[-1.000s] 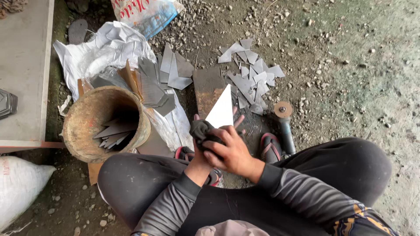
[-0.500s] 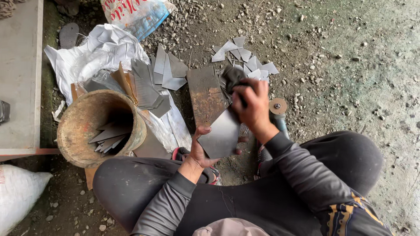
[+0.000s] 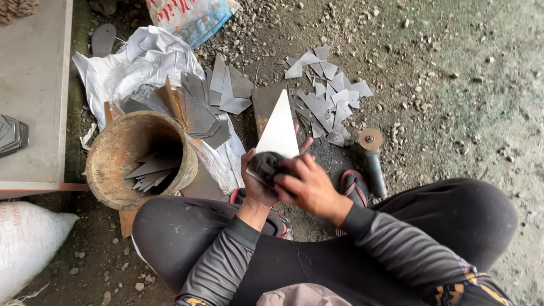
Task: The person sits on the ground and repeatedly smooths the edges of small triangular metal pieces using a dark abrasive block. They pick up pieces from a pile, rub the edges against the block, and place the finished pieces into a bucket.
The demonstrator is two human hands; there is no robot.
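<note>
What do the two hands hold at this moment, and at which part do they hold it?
The left hand holds the triangular metal sheet at its wide lower end; the right hand presses a dark cloth there.

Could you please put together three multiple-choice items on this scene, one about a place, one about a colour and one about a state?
1. Where does the angle grinder lie?
A. In the bucket
B. On the ground by the person's right foot
C. On the grey board

2. What colour is the cloth pressed on the metal triangle?
A. Dark
B. Yellow
C. White

3. How is the rusty bucket placed?
A. Upside down
B. Upright and full of water
C. Tipped, with metal pieces inside

Answers: 1 B, it rests on the dirt beside the sandal. 2 A, the right hand presses a blackish rag while the left hand holds the triangle. 3 C, its mouth faces the camera, showing the pieces.
</note>
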